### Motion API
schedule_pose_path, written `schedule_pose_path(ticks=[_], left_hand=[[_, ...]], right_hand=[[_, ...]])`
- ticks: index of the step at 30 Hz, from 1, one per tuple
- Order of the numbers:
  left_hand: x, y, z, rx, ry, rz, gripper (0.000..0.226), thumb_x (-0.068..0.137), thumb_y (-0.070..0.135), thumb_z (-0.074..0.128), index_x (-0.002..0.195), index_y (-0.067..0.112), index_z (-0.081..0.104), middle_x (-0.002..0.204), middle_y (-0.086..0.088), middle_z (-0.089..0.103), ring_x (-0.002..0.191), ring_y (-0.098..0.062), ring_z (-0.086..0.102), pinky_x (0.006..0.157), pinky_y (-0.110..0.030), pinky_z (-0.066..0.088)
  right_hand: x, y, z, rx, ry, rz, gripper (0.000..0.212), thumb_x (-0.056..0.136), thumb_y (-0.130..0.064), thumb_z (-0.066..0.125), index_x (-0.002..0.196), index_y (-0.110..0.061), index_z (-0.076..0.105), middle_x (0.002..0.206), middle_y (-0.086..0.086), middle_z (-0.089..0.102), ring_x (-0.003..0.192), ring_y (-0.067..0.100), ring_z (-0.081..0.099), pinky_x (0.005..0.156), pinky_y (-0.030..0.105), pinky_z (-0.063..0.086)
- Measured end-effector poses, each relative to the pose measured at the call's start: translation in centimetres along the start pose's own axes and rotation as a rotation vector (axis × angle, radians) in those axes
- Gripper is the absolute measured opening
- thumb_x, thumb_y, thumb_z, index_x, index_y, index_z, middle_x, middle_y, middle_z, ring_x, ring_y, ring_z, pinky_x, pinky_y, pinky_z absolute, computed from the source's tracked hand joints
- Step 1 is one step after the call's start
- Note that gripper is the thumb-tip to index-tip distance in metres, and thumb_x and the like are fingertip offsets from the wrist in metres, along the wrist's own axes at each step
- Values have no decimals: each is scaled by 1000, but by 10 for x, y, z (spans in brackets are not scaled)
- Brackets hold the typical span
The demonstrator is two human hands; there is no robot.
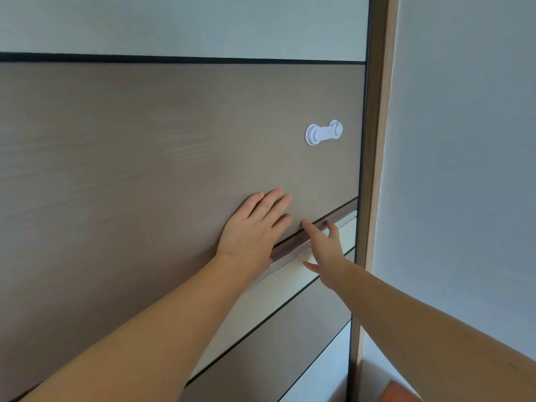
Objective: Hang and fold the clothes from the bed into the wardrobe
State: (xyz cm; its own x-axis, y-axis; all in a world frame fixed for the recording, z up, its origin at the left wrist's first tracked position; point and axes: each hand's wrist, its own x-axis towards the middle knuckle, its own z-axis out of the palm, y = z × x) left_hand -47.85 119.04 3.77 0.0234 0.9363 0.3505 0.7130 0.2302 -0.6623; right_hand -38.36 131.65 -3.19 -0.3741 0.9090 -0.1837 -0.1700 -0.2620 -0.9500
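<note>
Your left hand (251, 230): fingers straight, flat on wardrobe door (145, 169) | your right hand (326, 250): fingers spread, touching handle strip (293, 250), gripping nothing.

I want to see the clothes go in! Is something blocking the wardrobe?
Yes. The brown wood-grain sliding wardrobe door is shut across the front. The left hand presses flat on it; the right hand touches its metal handle strip. No clothes are visible.
</note>
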Motion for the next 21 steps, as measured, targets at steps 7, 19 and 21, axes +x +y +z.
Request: schedule_pose_path(ticks=[7, 19, 21], left_hand=[[31, 16, 0, 30, -33, -8, 83, 90, 58, 49, 153, 22, 8, 162, -4, -17, 148, -26, -17, 117, -41, -14], [-20, 29, -36, -229, -47, -47, 62, 88, 40, 53, 145, 27, 35, 160, -4, 16, 150, -25, 0, 116, -47, -10], [-49, 31, -47, -362, -61, -120, 63, 91, 42, 48, 149, 29, 27, 161, 0, 11, 150, -21, -2, 118, -43, 3]], right_hand=[[25, -11, -25, -38, -62, -10, 79, 86, -41, 68, 149, -38, 20, 147, 2, 35, 112, 19, 41, 97, 45, 48], [-51, -45, -86, -1322, -61, -427, 82, 88, -58, 53, 153, -30, 12, 157, 6, 21, 138, 32, 33, 109, 49, 38], [-87, -48, -94, -1440, -19, -449, 81, 89, -59, 51, 153, -30, 11, 158, 6, 21, 141, 32, 30, 109, 51, 36]])
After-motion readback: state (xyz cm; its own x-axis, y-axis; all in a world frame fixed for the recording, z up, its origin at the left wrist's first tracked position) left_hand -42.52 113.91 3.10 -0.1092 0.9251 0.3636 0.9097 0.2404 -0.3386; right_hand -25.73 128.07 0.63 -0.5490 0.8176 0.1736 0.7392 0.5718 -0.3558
